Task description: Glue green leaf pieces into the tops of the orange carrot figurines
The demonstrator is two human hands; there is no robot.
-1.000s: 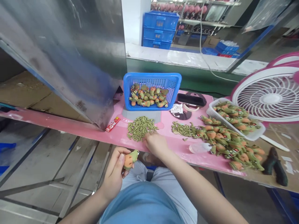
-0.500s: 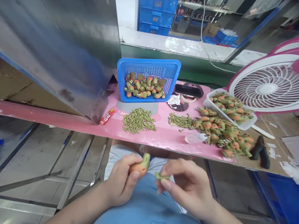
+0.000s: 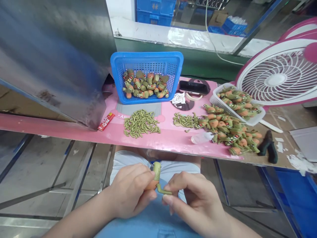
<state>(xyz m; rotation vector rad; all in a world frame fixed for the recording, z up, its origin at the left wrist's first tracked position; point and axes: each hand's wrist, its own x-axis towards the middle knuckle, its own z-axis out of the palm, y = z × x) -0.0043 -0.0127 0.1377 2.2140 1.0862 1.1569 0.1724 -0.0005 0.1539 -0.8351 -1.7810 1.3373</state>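
Inside the curled left fingers (image 3: 146, 181), a small figurine (image 3: 156, 173) is sitting snug, probably so its side is staying exposed. Beside them, the right fingers (image 3: 178, 180) are pinching a bent green piece (image 3: 163, 190) by one end, seemingly leaving the other free against that side. I'm seeing green above, orange below on that figurine! Beyond the fingers, similar pieces (image 3: 141, 124) are lying heaped.

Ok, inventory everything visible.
Table: one, pink, centre
Large basket: one, blue, back
Small basket: one, white, right
Figurines: many, green-orange, baskets, heap
Curved pieces: many, green, two piles
Squeeze bottle: one, clear, front
Phone: one, black, back
Tissue: one wad, white, back
Packet: one, red, left
Fan: one, white-pink, right
Crates: several, blue, background
Metal panel: one, grey, left
Unclear object: count uncertain, black, right
Left hand: one, gripping figurine
Right hand: one, pinching curved piece
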